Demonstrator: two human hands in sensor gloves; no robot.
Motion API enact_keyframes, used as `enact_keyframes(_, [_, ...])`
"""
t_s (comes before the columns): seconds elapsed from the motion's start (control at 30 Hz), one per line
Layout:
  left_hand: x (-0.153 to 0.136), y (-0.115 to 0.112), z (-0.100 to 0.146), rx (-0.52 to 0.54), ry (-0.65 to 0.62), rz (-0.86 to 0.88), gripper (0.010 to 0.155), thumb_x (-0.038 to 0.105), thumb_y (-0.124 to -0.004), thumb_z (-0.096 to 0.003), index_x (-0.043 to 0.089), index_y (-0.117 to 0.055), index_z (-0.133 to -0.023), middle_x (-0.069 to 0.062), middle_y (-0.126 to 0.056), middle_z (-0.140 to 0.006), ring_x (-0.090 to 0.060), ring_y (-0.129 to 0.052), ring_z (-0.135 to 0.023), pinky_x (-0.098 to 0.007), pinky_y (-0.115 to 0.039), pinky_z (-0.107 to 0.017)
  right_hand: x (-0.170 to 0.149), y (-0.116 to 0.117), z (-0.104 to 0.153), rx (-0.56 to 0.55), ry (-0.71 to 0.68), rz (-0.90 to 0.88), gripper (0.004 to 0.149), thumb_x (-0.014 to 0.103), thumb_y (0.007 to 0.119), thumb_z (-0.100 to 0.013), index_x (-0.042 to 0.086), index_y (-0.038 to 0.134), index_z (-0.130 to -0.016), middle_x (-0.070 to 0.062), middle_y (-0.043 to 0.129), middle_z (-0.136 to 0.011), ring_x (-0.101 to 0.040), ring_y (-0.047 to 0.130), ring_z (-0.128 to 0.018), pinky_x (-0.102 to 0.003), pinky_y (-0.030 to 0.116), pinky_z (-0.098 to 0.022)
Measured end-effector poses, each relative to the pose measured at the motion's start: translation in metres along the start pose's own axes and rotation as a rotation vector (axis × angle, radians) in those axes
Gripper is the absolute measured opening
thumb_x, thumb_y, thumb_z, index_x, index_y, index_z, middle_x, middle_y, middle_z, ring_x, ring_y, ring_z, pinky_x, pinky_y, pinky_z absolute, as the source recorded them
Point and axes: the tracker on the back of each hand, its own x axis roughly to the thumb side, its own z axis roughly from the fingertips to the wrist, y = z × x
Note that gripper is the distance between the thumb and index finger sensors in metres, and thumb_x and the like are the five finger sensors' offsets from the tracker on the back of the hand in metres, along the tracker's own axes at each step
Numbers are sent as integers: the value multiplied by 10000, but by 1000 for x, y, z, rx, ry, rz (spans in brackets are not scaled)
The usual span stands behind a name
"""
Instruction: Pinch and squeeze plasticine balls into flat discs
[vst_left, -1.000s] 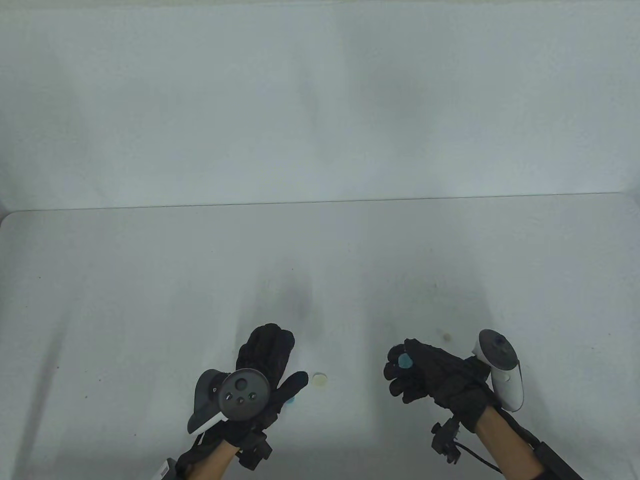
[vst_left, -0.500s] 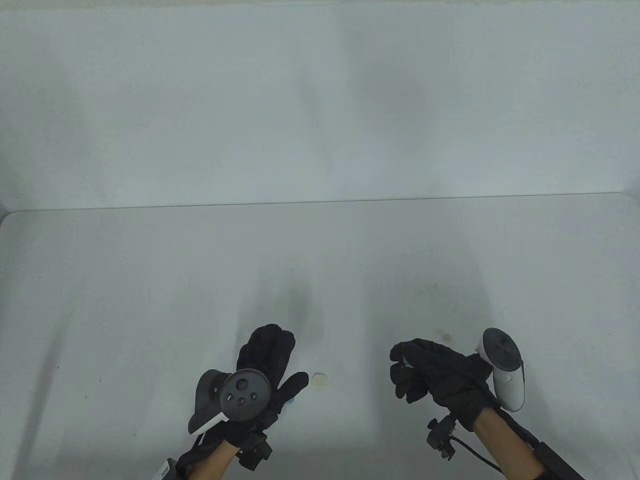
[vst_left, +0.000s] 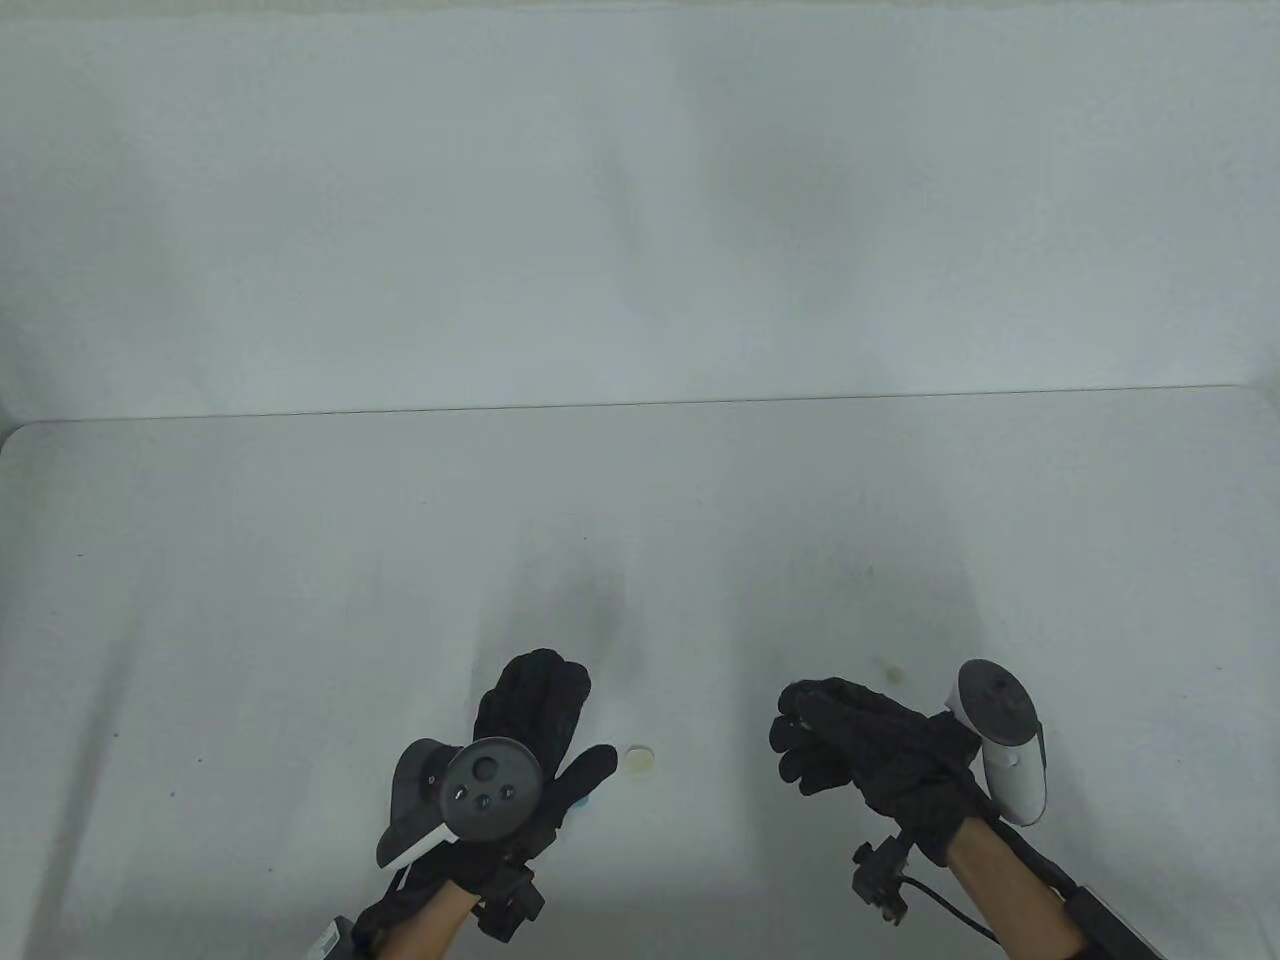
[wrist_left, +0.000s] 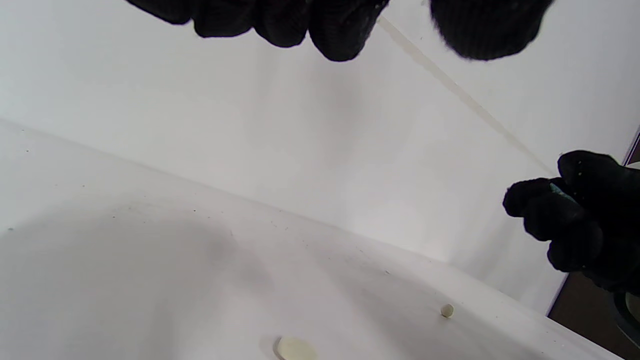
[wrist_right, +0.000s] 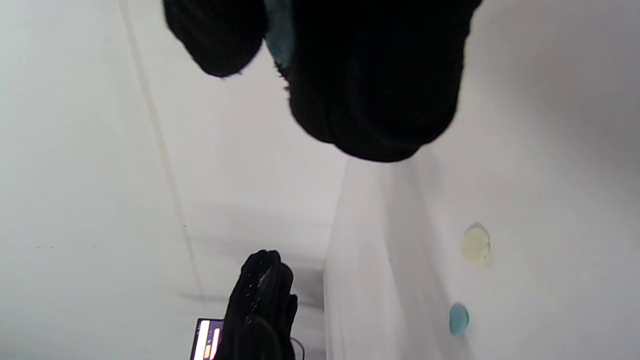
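- While hovering over table (vst_left: 300, 560): right hand (vst_left: 870, 750) pinching blue plasticine (wrist_right: 279, 35) between thumb and curled fingers.
- Left hand (vst_left: 525, 745) flat, fingers straight.
- Cream disc (vst_left: 640, 761) beside left thumb.

White rectangular table (vst_left: 300, 560) with rounded far corners — matt top, faintly smudged, a few dark specks. Lying on it: one pale cream flattened plasticine disc (vst_left: 640, 760), near edge, centre; one small blue plasticine piece (vst_left: 583, 799) just left of the disc and slightly nearer; one tiny yellowish lump (vst_left: 895, 672) well to the right — slightly farther back.
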Motion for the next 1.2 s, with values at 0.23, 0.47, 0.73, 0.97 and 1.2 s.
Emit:
enact_keyframes(0.23, [0, 0, 0, 2, -2, -1, 791, 491, -655, -539, 15, -452, -1137, -312, -371, -1147, -587, -407, -1044, -657, -433, -717, 6, -2, 2, -70, -25, 30, 452, 316, 742, -574, 48, 711, -937, -55, 998, -645, -178, 1081, -458, -200, 986, -298])
enact_keyframes(0.47, [0, 0, 0, 3, -1, -2, 787, 486, -662, -539, 18, -458, -1136, -308, -373, -1148, -584, -405, -1045, -658, -431, -716, 4, -2, 4, -50, -11, -22, 530, 389, 576, -631, 3, 652, -986, -125, 915, -771, -292, 990, -583, -303, 933, -413])
enact_keyframes(0.73, [0, 0, 0, 1, -1, -2, 787, 485, -664, -539, 17, -458, -1136, -310, -372, -1147, -585, -403, -1045, -658, -430, -717, 5, -4, 5, -84, -2, -9, 492, 420, 704, -590, 47, 750, -908, -86, 969, -686, -245, 1032, -494, -259, 961, -334])
enact_keyframes(0.97, [0, -1, 0, 1, -3, -2, 788, 486, -664, -538, 17, -458, -1136, -308, -372, -1148, -586, -403, -1045, -657, -430, -717, 9, -6, 6, -133, -12, 32, 419, 383, 788, -543, 49, 845, -790, -14, 1015, -504, -139, 1057, -321, -180, 964, -184])
enact_keyframes(1.2, [0, 0, 0, 10, -5, -2, 789, 484, -668, -537, 17, -456, -1136, -310, -369, -1147, -587, -401, -1044, -658, -429, -717, 3, -4, 5, -118, 31, 28, 426, 384, 749, -569, 65, 814, -843, -41, 987, -583, -180, 1029, -392, -208, 947, -241])
